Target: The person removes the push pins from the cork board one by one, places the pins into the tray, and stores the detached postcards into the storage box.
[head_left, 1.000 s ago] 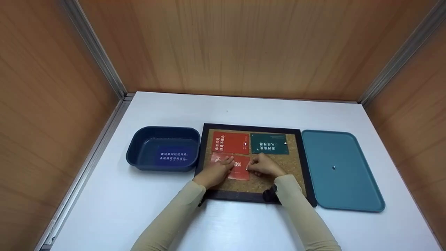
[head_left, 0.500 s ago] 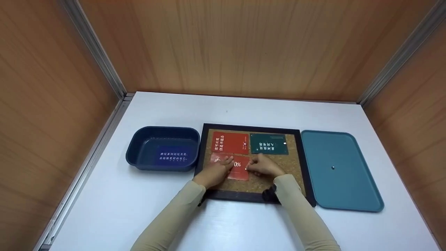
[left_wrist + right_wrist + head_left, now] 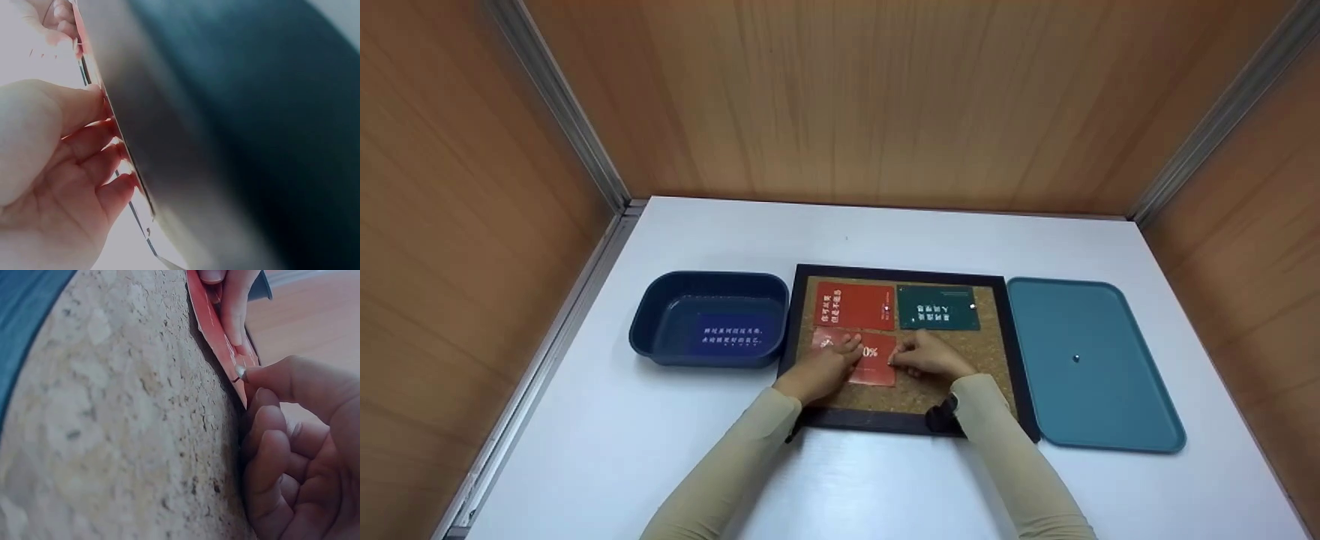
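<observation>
In the head view, a glossy red card (image 3: 876, 373) lies on the lower left of a cork board (image 3: 960, 390) with a black frame. My left hand (image 3: 819, 373) rests on this card, its fingers stretched across the surface. At the card's right edge my right hand (image 3: 928, 355) pinches a thumbtack. The right wrist view shows the thumbtack (image 3: 241, 372) by my thumb tip, its pale head tilted and its thin dark point against the card. Above, another red card (image 3: 855, 306) and a dark green card (image 3: 936, 309) lie side by side, each with a shiny tack head at its right.
Left of the board stands a dark blue basin (image 3: 652, 322) holding a blue card (image 3: 731, 334) with white writing. Against the board's right side lies a flat teal tray (image 3: 1117, 405), with a small shiny tack (image 3: 1076, 358) on it. Wooden panels enclose the white table (image 3: 720, 232).
Both hands keep nearly the same place on the lower red card. The whole head view shifts very slightly; nothing is visibly picked up or let go.
</observation>
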A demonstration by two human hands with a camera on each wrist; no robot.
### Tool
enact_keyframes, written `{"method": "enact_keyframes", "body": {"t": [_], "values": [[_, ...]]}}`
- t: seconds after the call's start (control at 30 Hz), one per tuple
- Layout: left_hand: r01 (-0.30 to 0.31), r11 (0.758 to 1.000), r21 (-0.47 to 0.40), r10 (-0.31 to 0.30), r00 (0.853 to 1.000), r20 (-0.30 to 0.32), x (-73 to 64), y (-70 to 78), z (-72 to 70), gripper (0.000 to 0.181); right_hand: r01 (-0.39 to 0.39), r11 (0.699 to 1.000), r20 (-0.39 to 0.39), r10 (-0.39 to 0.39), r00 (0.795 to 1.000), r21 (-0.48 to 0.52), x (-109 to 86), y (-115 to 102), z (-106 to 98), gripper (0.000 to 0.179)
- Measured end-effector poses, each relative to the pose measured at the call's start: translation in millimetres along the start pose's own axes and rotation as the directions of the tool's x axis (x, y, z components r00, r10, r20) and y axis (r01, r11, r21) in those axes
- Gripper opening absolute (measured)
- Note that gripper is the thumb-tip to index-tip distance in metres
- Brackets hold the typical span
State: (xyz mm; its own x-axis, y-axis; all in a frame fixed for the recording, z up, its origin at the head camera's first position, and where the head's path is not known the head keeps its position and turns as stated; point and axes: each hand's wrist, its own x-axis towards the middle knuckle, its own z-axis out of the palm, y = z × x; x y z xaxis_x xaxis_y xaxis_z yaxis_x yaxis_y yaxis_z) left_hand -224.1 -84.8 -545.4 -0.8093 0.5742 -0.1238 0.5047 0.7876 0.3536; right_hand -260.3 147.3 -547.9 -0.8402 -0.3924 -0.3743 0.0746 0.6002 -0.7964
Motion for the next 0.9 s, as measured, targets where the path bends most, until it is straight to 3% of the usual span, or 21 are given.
{"method": "enact_keyframes", "body": {"t": [0.23, 0.53, 0.9], "values": [[-0.010, 1.000, 0.019, 0.010, 1.000, -0.016, -0.1, 0.1, 1.5, 0.043, 0.014, 1.000, 0.004, -0.014, 1.000, 0.019, -1.1, 1.5, -0.6, 0.016], [-0.023, 0.999, 0.031, 0.025, 0.998, -0.049, -0.7, 0.4, 2.6, 0.043, 0.025, 0.991, 0.012, -0.027, 1.000, 0.129, -2.1, 4.7, -4.3, 0.017], [-0.038, 0.997, 0.064, 0.042, 0.997, -0.067, -1.4, 1.6, 3.5, 0.043, 0.041, 0.986, -0.007, -0.040, 0.999, 0.162, -7.1, 9.4, -5.7, 0.015]]}}
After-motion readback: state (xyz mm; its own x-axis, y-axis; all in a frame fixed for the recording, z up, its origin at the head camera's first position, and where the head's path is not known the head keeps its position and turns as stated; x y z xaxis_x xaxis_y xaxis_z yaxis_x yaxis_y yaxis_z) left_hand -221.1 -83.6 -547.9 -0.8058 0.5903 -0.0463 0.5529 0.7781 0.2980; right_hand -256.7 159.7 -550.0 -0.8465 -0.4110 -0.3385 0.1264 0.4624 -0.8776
